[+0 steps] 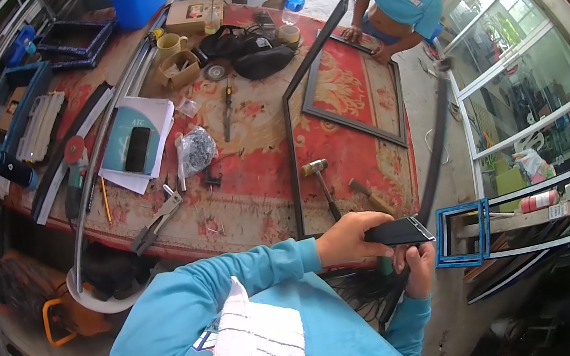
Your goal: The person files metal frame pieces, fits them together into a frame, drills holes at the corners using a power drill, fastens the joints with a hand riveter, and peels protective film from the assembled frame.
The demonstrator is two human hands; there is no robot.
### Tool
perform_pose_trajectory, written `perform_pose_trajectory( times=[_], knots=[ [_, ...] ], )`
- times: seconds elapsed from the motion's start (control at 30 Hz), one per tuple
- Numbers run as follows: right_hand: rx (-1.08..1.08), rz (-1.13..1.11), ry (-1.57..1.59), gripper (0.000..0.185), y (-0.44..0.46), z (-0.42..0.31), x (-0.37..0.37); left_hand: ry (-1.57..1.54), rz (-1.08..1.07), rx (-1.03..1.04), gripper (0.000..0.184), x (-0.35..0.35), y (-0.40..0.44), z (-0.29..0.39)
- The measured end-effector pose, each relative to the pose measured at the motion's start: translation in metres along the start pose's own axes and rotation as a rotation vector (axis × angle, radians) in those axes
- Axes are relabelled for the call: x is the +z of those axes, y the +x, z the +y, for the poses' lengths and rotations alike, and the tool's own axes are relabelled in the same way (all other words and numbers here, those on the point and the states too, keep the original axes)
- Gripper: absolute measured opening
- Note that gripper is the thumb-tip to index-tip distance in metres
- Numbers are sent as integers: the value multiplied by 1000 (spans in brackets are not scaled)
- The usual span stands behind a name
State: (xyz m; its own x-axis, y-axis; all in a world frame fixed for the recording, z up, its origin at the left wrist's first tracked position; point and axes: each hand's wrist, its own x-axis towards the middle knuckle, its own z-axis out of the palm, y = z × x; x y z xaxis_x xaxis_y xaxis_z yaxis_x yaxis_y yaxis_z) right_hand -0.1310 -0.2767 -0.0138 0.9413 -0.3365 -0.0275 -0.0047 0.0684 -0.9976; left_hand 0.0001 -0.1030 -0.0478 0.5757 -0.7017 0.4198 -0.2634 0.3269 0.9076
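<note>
My left hand (pixel 353 237) is closed on a short black metal profile (pixel 397 232) with a bright cut edge at its right end. Just below it, my right hand (pixel 417 267) has its fingers curled up around a long dark profile bar (pixel 435 144). That bar slants from beside the table down past my hands, and its lower part is partly hidden by them. On the table by my left hand lie a hammer (pixel 321 179) and a tool with a wooden handle (pixel 374 196). A black angled profile (pixel 293 161) stretches along the table top.
Across the red patterned table (pixel 267 204) a co-worker (pixel 402 1) leans over a dark rectangular frame (pixel 359 123). Locking pliers (pixel 156 223), a bag of screws (pixel 195 152), a phone (pixel 137 150) and a grinder (pixel 74 169) lie left. Blue frames (pixel 458 208) stand right.
</note>
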Motion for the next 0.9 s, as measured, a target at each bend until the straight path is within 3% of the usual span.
perform_pose_trajectory(
  times=[0.03,0.13,0.2,0.3,0.4,0.43,0.5,0.57,0.6,0.63,0.67,0.73,0.77,0.83,0.87,0.9],
  knots=[
    [-60,11,38,65,-5,0,3,39,42,9,56,4,0,3],
    [-99,53,-64,78,-18,-23,17,24,56,2,57,20,-4,19],
    [-159,131,-95,76,-18,-39,39,60,80,27,58,31,-3,17],
    [-199,239,-43,56,-25,-39,27,119,-103,31,56,35,6,18],
    [-157,342,-73,53,-37,-27,12,97,-248,120,51,22,12,1],
    [-156,342,-72,53,-37,-25,10,230,-304,23,48,4,15,2],
    [-213,333,-85,52,-41,-20,7,213,-79,112,50,-42,33,-28],
    [-197,315,-89,55,-45,-21,2,561,414,305,44,-113,55,-42],
    [-189,290,-98,58,-48,-20,-2,551,597,187,42,-150,70,-39],
    [-188,285,-124,57,-50,-20,-9,790,824,287,48,-185,81,-36],
    [-181,306,-116,57,-50,-21,-13,858,764,103,65,-229,90,-49],
    [-221,279,-94,52,-48,-26,-16,824,827,116,83,-266,103,-60],
    [-222,249,-97,48,-45,-28,-20,824,808,108,83,-278,107,-72],
    [-211,230,-90,48,-41,-25,-36,478,456,30,94,-292,111,-93],
    [-212,197,-90,48,-37,-23,-45,479,447,23,94,-293,113,-100],
    [-237,148,-87,48,-33,-22,-55,485,518,0,83,-291,117,-103]
  ],
)
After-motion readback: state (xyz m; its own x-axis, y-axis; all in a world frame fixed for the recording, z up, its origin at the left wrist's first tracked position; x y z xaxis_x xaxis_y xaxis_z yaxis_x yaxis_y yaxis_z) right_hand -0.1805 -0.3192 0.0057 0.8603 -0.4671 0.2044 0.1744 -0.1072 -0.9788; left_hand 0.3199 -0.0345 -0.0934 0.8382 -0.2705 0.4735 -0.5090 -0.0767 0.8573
